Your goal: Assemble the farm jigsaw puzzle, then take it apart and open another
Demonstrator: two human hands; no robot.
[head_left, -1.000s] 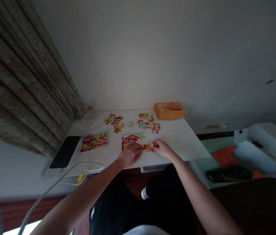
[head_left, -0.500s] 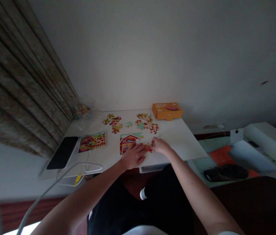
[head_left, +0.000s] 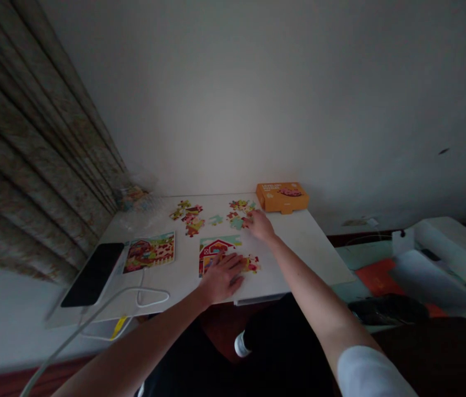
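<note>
A partly assembled jigsaw puzzle with a red barn lies on the white table in front of me. My left hand rests flat on its lower part, fingers stretched out, covering some of it. A few joined pieces show to the right of that hand. Farther back, my right hand is at the right-hand group of loose puzzle pieces. Its fingertips are drawn together on a piece at the group's near edge, mostly hidden by the hand. A single pale green puzzle piece lies left of that group.
More loose pieces lie back left. A finished-looking farm picture, a black phone and a white cable are at the left. An orange box stands against the wall, and crumpled clear plastic lies by the curtain.
My right hand has moved away from the puzzle's right side, back to the loose pieces. My left hand stays on the puzzle. The view has shifted slightly.
</note>
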